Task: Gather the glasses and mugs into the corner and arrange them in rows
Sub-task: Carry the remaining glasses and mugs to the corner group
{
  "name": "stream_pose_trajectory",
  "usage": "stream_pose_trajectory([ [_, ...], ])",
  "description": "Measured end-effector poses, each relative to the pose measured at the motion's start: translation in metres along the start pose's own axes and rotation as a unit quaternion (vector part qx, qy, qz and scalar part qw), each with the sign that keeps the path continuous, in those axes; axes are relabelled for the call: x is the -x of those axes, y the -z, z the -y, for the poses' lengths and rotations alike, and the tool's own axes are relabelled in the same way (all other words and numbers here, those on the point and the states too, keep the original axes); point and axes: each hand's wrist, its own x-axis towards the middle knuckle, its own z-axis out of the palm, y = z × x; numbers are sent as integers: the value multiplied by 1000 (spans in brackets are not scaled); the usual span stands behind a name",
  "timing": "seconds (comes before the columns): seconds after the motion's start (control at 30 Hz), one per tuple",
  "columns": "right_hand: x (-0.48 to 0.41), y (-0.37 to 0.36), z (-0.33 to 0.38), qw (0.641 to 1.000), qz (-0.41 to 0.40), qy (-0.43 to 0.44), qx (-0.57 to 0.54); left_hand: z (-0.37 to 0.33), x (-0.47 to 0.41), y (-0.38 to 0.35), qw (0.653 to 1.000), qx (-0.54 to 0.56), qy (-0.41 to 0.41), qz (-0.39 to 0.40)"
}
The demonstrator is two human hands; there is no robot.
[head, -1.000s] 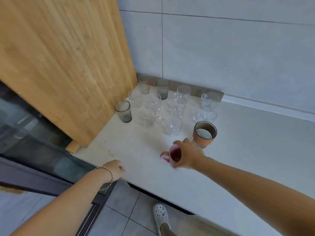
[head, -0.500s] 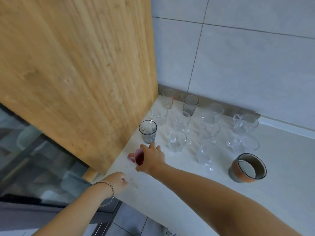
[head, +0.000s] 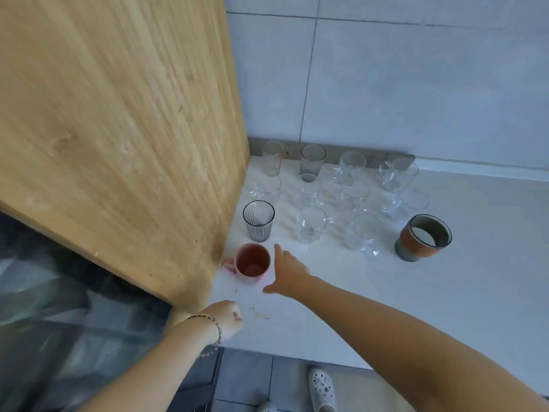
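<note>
R hand (head: 286,273): mine, open, fingers spread, just right of pink mug; grasps nothing. Whether thumb side touches mug wall: can't tell.
L hand (head: 227,318): mine, curled into loose fist at counter's front edge, beaded bracelet (head: 215,328) on wrist; holds nothing visible.
Pink mug (head: 252,263): upright on counter, handle pointing left toward wood panel, directly in front of ribbed grey glass.
Ribbed grey glass (head: 258,220): upright, just beside wood panel.
Clear glasses/mugs: grouped in corner in approx. rows; back row along wall incl. tall clear glass (head: 271,157) w/ red mark, smoky grey tumbler (head: 312,160), handled clear mug (head: 399,172). Middle/front rows: clear, outlines faint; exact count can't tell.
Terracotta cup (head: 423,236): upright, grey base and rim, at right end of front row, apart from pink mug.
Counter (head: 445,292): pale, small crumbs near L hand.
Wood panel (head: 118,129): left boundary of corner.
Tiled wall (head: 416,84): back boundary.
</note>
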Motion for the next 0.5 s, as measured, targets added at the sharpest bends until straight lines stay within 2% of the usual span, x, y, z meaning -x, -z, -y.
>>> stream_pose_trajectory([
  [0.1, 23, 12, -49, 998, 46, -52, 2, -27, -12, 0, 999, -26, -40, 9],
  [0.2, 52, 29, -109, 992, 52, -108, -25, -72, -26, 3, 994, -68, -85, 19],
  [0.5, 196, 90, -318, 959, -61, -254, -109, -298, -41, -29, 947, -198, -249, 39],
])
